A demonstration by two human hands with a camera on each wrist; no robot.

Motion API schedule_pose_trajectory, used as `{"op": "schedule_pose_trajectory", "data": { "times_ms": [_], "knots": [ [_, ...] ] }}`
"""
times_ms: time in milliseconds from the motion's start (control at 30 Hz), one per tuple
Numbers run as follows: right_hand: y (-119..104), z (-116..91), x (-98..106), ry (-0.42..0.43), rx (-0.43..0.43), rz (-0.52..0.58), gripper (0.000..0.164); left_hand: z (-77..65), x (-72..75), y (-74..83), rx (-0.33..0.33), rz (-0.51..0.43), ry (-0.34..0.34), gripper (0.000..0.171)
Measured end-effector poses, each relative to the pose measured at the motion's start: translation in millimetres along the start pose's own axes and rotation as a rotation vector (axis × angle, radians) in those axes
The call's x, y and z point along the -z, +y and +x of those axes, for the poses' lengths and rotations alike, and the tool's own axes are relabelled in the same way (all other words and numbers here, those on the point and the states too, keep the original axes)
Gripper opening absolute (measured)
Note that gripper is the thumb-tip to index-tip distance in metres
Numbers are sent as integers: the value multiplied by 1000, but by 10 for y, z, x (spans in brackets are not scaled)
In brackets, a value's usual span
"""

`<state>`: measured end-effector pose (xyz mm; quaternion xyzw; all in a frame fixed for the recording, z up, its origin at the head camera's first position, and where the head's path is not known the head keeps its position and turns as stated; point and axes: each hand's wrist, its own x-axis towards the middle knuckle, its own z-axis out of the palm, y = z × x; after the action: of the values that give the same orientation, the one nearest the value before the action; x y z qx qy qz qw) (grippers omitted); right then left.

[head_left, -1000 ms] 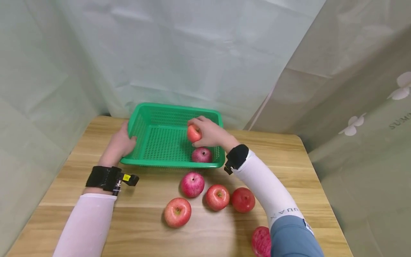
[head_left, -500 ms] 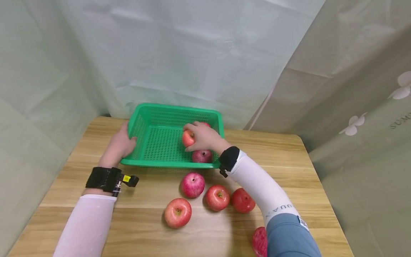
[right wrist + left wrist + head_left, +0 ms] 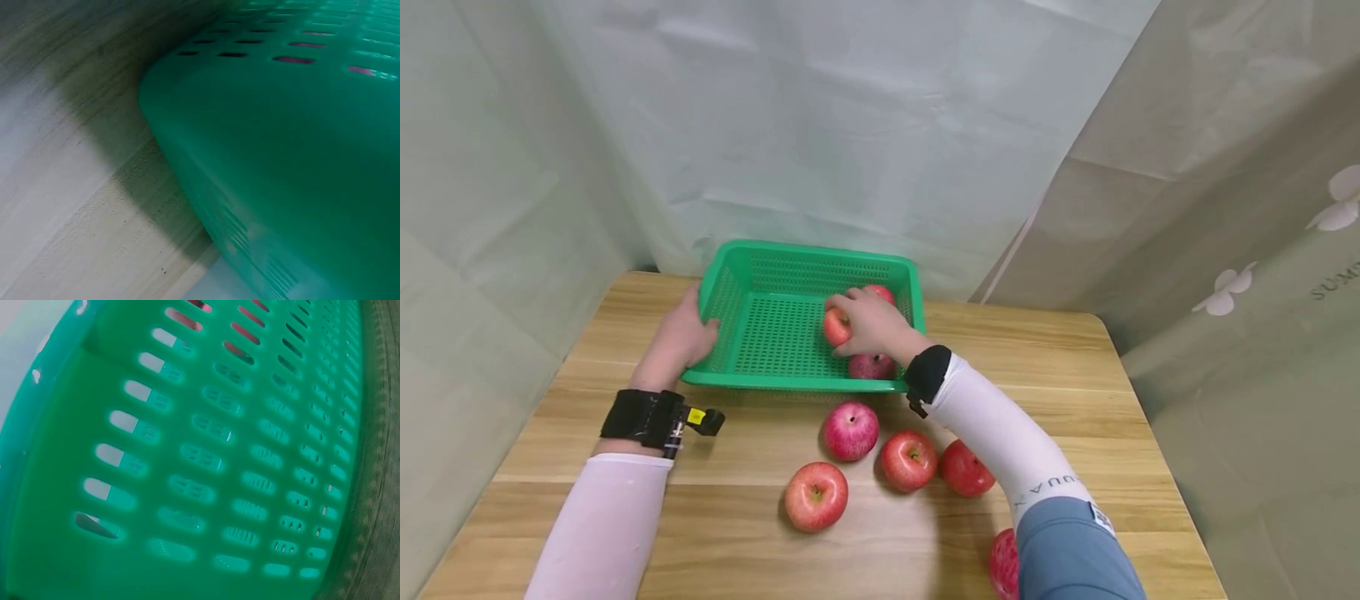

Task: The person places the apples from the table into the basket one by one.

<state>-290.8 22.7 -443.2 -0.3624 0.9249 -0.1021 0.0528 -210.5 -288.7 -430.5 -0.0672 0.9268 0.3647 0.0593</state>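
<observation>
My left hand point(image 3: 684, 334) grips the left rim of a green plastic basket point(image 3: 797, 384), its thumb over the edge. Inside the basket, my right hand point(image 3: 874, 323) holds a light red apple point(image 3: 837, 327) low near the middle of the floor. A darker apple point(image 3: 871, 367) lies in the basket's near right corner, partly under that hand. Behind the fingers another red apple point(image 3: 880, 292) shows at the far right. The basket's slotted wall point(image 3: 206, 450) fills the left wrist view. In the right wrist view the basket's outer corner point(image 3: 250, 137) hides the right hand.
On the wooden table point(image 3: 730, 533), in front of the basket, lie a pink-red apple point(image 3: 851, 431), a larger apple point(image 3: 816, 497), a shiny apple point(image 3: 909, 461) and a dark red apple point(image 3: 966, 469). A striped apple point(image 3: 1004, 564) is partly behind the right sleeve. Pale sheeting point(image 3: 850, 125) hangs behind.
My right hand has moved left and slightly down within the basket with its apple, uncovering the apple at the far right. The left hand and basket have stayed put.
</observation>
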Motion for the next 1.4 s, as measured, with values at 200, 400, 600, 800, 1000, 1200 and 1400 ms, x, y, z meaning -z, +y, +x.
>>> {"op": "schedule_pose_trajectory", "data": {
  "times_ms": [200,400,600,800,1000,1200,1400],
  "knots": [
    [-4,6,-31,-17,-15,-10,78,-6,-3,9,5,7,-2,75],
    [-29,20,-31,-15,-14,-54,82,6,-5,-10,1,2,3,74],
    [-66,26,-22,-21,-14,-85,84,19,2,-29,2,6,8,75],
    [-79,21,-27,-38,-30,-97,86,14,-9,-34,12,2,5,76],
    [-66,20,-46,-54,-43,-116,90,19,-22,-33,13,-16,0,76],
    [-63,15,-47,-66,-54,-154,94,42,-33,-42,-7,7,11,74],
    [-55,8,-39,-72,-45,-155,94,26,-32,-15,-4,-10,3,73]
  ]
}}
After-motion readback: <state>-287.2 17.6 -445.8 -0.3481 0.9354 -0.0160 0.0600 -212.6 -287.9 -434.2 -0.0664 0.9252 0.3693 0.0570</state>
